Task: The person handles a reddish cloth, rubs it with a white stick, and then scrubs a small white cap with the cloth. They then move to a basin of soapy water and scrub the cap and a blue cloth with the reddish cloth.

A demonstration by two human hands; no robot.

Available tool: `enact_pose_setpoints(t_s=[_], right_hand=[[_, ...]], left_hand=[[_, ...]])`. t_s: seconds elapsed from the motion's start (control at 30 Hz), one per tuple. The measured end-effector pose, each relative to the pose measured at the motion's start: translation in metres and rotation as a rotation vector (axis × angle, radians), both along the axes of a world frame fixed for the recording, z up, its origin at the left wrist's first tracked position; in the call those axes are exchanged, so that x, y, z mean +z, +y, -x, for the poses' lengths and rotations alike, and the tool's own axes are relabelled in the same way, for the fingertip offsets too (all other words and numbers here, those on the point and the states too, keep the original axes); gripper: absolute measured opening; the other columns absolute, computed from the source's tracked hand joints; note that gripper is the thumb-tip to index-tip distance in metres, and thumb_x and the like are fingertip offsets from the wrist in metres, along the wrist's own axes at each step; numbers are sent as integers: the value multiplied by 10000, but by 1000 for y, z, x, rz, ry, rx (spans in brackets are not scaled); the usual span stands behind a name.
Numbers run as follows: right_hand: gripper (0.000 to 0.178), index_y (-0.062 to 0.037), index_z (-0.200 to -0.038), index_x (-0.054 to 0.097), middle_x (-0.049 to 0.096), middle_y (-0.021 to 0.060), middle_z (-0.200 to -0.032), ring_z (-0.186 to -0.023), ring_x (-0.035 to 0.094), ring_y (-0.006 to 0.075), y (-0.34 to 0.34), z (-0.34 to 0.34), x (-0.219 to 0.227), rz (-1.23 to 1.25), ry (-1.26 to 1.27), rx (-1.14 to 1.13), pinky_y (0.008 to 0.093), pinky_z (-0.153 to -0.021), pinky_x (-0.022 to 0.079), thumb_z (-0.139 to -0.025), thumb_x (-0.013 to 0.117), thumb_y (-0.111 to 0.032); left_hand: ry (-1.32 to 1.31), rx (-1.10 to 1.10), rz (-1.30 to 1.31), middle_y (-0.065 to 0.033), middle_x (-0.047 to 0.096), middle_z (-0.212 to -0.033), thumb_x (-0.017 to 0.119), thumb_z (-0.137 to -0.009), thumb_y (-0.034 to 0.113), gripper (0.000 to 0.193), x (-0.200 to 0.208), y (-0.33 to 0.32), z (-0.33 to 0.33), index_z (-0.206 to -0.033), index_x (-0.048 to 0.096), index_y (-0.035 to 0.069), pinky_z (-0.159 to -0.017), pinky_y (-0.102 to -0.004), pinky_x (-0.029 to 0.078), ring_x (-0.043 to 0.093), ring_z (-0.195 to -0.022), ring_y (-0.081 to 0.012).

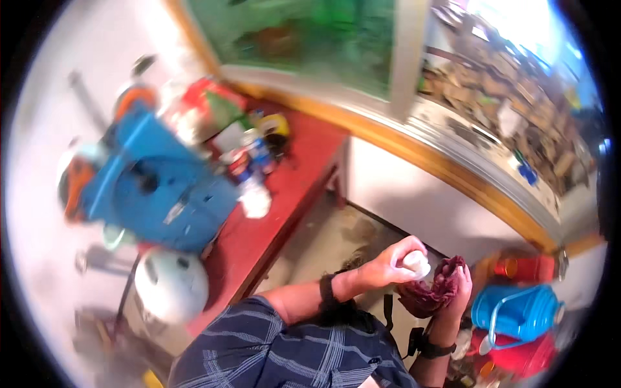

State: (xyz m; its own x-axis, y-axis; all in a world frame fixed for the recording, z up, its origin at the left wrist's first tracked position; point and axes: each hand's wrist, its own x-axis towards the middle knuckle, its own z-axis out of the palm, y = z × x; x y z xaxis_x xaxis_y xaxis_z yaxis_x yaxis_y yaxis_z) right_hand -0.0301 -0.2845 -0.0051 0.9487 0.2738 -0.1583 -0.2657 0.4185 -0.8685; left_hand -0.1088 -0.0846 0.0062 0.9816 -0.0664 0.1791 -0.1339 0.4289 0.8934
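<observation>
My left hand (396,261) is closed round a small white rounded object (416,263), whose kind I cannot make out. Just to its right, my right hand (462,289) grips a crumpled maroon cloth or bag (432,292) that hangs in loose folds, its upper edge gathered. The white object is close beside the upper folds; whether they touch is unclear. Both hands are held up in front of my body, above the floor. Most of the right fingers are hidden behind the maroon bundle.
A red bench (284,207) at left carries a blue plastic container (162,184), bottles (259,155) and bags. A white helmet (171,284) is beside it. A sliding window (310,39) is ahead. At right stand a blue lidded bucket (517,312) and red items.
</observation>
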Motion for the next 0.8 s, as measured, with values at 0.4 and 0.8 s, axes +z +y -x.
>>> enact_pose_setpoints(t_s=[0.4, 0.8], right_hand=[[181, 8, -965, 581, 611, 93, -829, -630, 555, 150, 48, 97, 43, -70, 59, 865, 256, -537, 449, -952, 496, -152], [321, -63, -1225, 559, 553, 37, -692, -458, 518, 124, 53, 295, 73, 283, 294, 1211, 278, -362, 426, -950, 575, -228]], left_hand=[[157, 924, 342, -58, 601, -1039, 670, -824, 164, 479, 42, -49, 301, -1261, 513, 49, -718, -260, 484, 575, -925, -131], [340, 1588, 438, -20, 557, -831, 563, -896, 356, 494, 25, -103, 575, -1309, 493, 93, -571, -297, 388, 471, -624, -129]])
